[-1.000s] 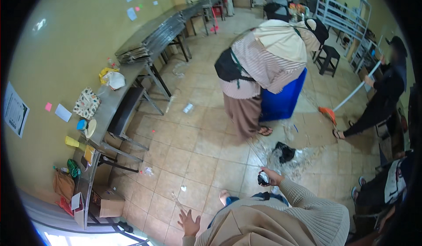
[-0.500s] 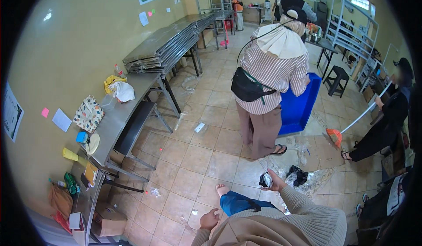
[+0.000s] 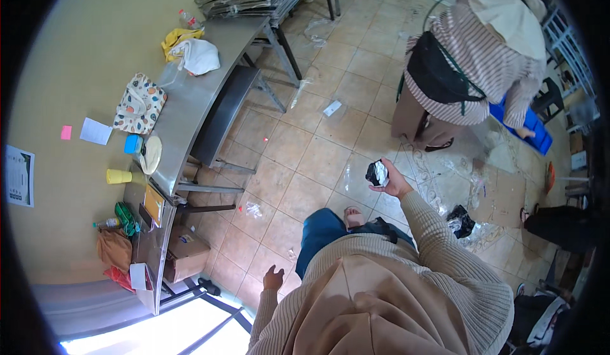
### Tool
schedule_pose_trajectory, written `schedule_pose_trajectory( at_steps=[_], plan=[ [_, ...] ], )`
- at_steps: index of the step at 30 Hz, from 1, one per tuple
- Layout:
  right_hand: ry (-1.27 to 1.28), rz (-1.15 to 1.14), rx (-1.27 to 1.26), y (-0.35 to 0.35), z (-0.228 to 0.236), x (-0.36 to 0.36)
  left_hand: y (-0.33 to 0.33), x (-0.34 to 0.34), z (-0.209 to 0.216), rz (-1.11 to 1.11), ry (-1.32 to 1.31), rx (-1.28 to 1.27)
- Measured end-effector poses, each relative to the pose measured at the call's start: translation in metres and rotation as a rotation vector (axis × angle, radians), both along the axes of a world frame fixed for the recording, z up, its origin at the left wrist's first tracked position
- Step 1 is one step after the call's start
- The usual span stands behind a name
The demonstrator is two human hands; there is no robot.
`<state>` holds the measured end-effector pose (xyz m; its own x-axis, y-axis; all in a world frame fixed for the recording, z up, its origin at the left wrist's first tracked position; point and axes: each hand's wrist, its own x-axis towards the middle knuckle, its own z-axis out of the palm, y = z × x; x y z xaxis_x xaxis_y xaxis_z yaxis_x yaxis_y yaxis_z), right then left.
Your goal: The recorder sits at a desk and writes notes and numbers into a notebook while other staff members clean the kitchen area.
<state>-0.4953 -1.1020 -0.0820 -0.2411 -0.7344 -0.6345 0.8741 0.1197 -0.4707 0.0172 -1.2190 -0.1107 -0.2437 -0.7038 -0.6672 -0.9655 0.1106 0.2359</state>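
Beige ribbed-knit sleeve (image 3: 427,220) stretched out front, the person's right hand (image 3: 395,180) is wrapped partway around a crumpled black-and-silver bundle (image 3: 377,174) above the tan tiled floor (image 3: 311,193), while the left hand (image 3: 273,279) kinda hangs off to the side, fingers half-curled, looking empty.

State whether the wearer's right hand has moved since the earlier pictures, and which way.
Yes. Judged against the crumpled black plastic on the floor, the right hand has shifted left and farther forward in the view.
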Motion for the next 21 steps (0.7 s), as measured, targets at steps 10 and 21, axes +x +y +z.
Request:
schedule_pose_trajectory(
  at_steps=[10,21],
  plan=[
    [0.31,0.095,0.285,-0.147,0.015,-0.052,-0.169,-0.148,0.028,-0.076,0.383,-0.405],
    [-0.006,-0.223,-0.454,-0.208,0.039,0.057,-0.214,-0.425,0.132,-1.442,1.061,-0.219]
  ],
)
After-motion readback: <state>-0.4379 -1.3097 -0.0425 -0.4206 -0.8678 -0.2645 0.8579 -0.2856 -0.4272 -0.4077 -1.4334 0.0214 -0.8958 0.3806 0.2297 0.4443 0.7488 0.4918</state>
